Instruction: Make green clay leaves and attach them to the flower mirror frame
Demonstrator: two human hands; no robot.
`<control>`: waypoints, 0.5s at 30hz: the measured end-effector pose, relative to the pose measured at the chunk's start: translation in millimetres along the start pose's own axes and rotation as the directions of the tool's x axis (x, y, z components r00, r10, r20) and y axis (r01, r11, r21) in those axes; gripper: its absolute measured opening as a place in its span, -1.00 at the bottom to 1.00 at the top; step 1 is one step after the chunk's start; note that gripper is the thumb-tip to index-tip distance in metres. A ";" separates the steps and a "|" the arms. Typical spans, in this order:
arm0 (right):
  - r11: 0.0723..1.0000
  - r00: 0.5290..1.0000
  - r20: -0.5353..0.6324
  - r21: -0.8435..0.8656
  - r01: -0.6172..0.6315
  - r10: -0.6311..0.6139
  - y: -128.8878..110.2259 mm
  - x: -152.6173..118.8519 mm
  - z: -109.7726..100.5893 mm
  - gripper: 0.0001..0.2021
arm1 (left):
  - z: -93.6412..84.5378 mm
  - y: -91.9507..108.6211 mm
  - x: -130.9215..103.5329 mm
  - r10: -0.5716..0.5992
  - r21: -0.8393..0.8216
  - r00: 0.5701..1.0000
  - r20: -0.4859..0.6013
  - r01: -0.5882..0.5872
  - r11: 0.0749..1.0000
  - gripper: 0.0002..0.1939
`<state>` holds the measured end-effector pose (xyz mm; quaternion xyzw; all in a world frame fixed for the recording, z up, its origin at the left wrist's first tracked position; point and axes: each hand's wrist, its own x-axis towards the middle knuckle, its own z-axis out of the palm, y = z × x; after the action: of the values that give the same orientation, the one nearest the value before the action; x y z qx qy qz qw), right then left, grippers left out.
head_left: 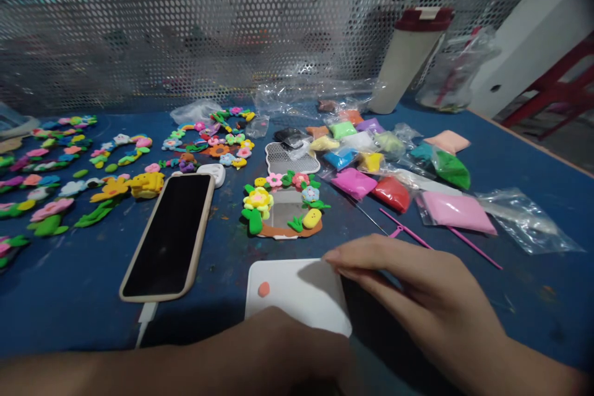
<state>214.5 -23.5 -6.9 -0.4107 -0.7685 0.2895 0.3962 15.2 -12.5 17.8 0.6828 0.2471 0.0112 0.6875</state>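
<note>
white board (299, 291), near edge mostly behind left hand (288, 346), fingertips unseen

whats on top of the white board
On the white board, a small coral piece lies toward the left side. The left hand hides the near part, so whatever is there cannot be seen.

Smooth matt board (297, 289), glossy phone screen (167, 236)
</note>
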 end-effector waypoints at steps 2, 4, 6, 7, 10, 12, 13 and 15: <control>0.996 0.996 0.006 -0.006 -0.087 0.087 0.8 0.1 2.0 -0.76 | -1.0 -0.6 -0.9 -0.024 -0.019 1.000 -0.001 0.024 1.000 -0.83; 0.984 0.984 0.004 -0.002 -0.178 0.178 0.7 1.3 2.9 -0.83 | -1.9 -0.6 -2.0 -0.038 -0.010 0.999 -0.006 0.038 0.999 -0.82; 0.973 0.973 0.020 0.009 -0.231 0.231 0.6 2.6 2.9 -0.88 | -2.3 -2.5 -2.0 -0.023 -0.004 1.000 -0.006 0.023 1.000 -0.79; 0.970 0.970 0.030 0.009 -0.243 0.243 0.9 2.9 2.8 -0.89 | -1.9 -5.4 -0.8 -0.003 -0.007 1.000 0.006 0.003 1.000 -0.78; 0.976 0.973 0.077 0.014 -0.219 0.218 3.6 2.3 3.0 -0.91 | 2.6 -24.9 8.1 0.097 0.092 0.992 0.080 -0.104 0.990 -0.80; 0.977 0.972 0.103 0.024 -0.213 0.210 5.4 1.7 3.6 -0.89 | 8.0 -43.8 17.0 0.102 0.315 0.988 0.119 -0.135 0.939 -0.77; 0.975 0.970 0.110 0.031 -0.220 0.216 5.9 1.7 3.8 -0.87 | 10.6 -52.9 21.1 0.084 0.356 0.989 0.122 -0.123 0.927 -0.73; 0.969 0.964 0.112 0.031 -0.245 0.240 5.7 2.3 4.1 -0.86 | 14.2 -66.0 26.1 0.068 0.406 0.989 0.131 -0.116 0.907 -0.68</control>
<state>212.6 -19.2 -12.5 -0.4768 -0.7259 0.3744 0.3249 21.9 -20.9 -53.8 0.8229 0.1719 -0.0474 0.5395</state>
